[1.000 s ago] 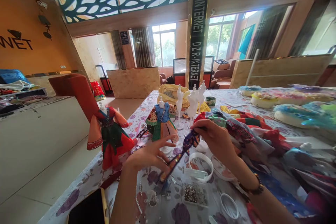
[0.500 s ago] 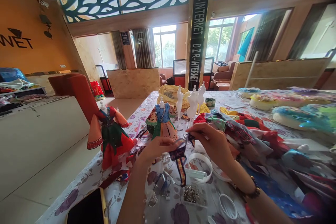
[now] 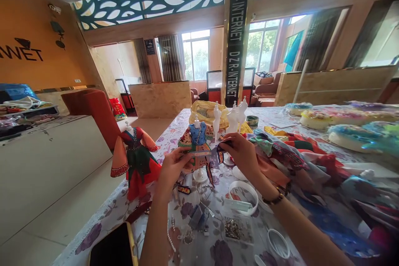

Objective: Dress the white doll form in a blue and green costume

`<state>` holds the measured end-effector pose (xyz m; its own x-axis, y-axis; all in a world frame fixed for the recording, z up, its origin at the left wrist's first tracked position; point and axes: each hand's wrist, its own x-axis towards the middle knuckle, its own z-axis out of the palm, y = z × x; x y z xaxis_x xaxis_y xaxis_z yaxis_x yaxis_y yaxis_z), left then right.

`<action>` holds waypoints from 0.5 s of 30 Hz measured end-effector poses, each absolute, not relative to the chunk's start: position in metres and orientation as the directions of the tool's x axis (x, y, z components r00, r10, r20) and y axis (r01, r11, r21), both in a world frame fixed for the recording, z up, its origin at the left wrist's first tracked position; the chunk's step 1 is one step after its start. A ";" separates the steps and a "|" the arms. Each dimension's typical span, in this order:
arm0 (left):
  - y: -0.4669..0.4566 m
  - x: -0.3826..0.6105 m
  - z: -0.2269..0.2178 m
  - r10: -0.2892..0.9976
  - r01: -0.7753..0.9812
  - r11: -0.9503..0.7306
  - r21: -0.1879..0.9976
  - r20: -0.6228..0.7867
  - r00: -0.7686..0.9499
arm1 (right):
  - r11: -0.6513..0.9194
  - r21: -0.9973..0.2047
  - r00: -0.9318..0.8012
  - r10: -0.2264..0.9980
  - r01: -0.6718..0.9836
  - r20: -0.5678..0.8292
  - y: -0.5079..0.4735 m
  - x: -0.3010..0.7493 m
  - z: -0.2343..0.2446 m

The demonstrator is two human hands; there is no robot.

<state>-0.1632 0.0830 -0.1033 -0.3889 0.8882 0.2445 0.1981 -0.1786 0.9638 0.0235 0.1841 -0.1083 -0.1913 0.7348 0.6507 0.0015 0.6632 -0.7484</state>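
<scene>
a black phone (image 3: 114,247) is seen by the near left edge of the floral-clothed table (image 3: 140,218); the dark patterned ribbon strip (image 3: 214,158) has been raised off it, each grip clamped on an end, left hand (image 3: 170,170) and right hand (image 3: 241,153), against the small blue-bodiced dress form (image 3: 197,139); the right is crowded by heaped coloured fabric (image 3: 296,153).

Dark pillar (image 3: 234,50) — "DZR·INTERNET" (twice); orange wall (image 3: 29,20) — "…NET".

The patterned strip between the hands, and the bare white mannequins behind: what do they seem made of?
The patterned strip looks like woven fabric trim, matte: it folds and hangs limp. Whether the pattern is printed or embroidered is unclear. The bare white mannequins look like moulded plastic, smooth and faintly glossy, rigid; possibly resin.
</scene>
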 end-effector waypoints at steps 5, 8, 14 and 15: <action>0.079 -0.162 -0.098 0.838 0.351 -0.127 0.928 0.290 -0.463 | 0.744 -0.665 -0.312 0.648 0.068 0.694 0.174 0.019 -0.081; 0.075 -0.153 -0.091 0.815 0.428 -0.111 0.897 0.328 -0.477 | 0.798 -0.592 -0.412 0.581 0.117 0.702 0.166 0.017 -0.059; 0.083 -0.130 -0.095 0.923 0.396 -0.116 0.911 0.245 -0.295 | 0.847 -0.511 -0.546 0.501 0.149 0.671 0.163 0.008 -0.037; 0.085 -0.129 -0.099 0.928 0.389 -0.127 0.912 0.248 -0.277 | 0.848 -0.510 -0.550 0.499 0.147 0.670 0.165 0.008 -0.036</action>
<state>-0.1292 0.0855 -0.0987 -0.2773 0.9283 0.2478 0.3893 -0.1273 0.9123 0.0080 0.1648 -0.0364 -0.5499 0.4986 0.6701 0.1474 0.8476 -0.5097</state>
